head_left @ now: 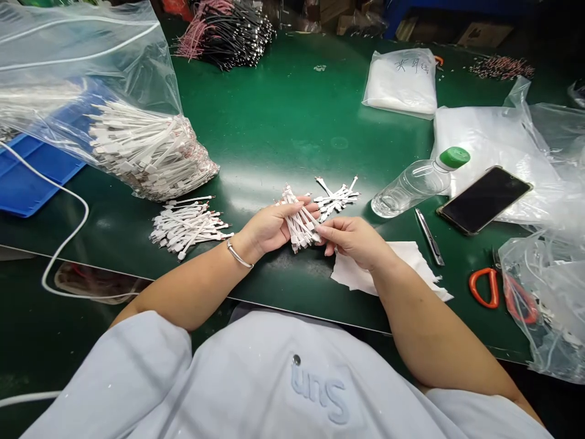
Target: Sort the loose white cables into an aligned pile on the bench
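We find a bundle of flat white cables (299, 224) held just above the dark green bench mat (292, 103), between both hands. The left hand (269, 228) curls around the bundle's middle, fingers closed. The right hand (351, 239) appears to pinch its near end between thumb and fingertips; the exact grip is partly hidden. We judge that good practice here is a light, even hold, with strands squared and unkinked. Both forearms angle inward, wrists low, the left bearing a thin silver bangle (236, 253). A loose pile of white cables (187, 227) lies left of the hands, a smaller pile (336, 196) just ahead, and a crumpled white wiping cloth (388, 268) beneath the right wrist.
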Motion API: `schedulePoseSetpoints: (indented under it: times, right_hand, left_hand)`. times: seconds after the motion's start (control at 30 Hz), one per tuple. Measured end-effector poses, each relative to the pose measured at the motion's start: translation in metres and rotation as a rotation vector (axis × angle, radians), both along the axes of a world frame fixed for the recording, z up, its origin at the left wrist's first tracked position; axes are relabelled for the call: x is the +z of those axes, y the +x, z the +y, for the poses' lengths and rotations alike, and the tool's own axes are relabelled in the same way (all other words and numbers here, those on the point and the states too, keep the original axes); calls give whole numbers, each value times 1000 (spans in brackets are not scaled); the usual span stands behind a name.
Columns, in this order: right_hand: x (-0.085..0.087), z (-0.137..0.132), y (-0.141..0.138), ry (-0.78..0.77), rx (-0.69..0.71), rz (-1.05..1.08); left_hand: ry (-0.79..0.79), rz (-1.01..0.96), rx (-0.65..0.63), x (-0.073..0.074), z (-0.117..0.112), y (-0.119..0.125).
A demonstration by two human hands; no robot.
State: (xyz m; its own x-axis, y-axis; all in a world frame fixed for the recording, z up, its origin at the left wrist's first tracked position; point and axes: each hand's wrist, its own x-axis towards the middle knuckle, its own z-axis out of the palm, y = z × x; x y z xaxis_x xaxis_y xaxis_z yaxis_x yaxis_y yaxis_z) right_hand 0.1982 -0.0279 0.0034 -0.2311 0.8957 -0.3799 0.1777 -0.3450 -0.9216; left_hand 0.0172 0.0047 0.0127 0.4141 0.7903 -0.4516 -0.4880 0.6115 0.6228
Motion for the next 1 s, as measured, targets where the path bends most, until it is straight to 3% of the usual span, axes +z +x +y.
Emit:
schedulePoseSetpoints:
  times: [0.23, 0.47, 0.7, 1.0]
  right_hand:
    - [-9, -7, -19, 168, -48, -56]
    - [-2, -4, -20, -16, -191, 32]
    - [7, -1, -4, -220, 78, 84]
    - [-6, -2, -12, -64, -46, 67]
  left_hand:
    - [-8, 9, -18, -2, -2, 3]
    - [-8, -9, -50, -5, 2, 1]
    - [-16, 0, 35, -1, 5, 0]
    - [1, -7, 3, -2, 3, 2]
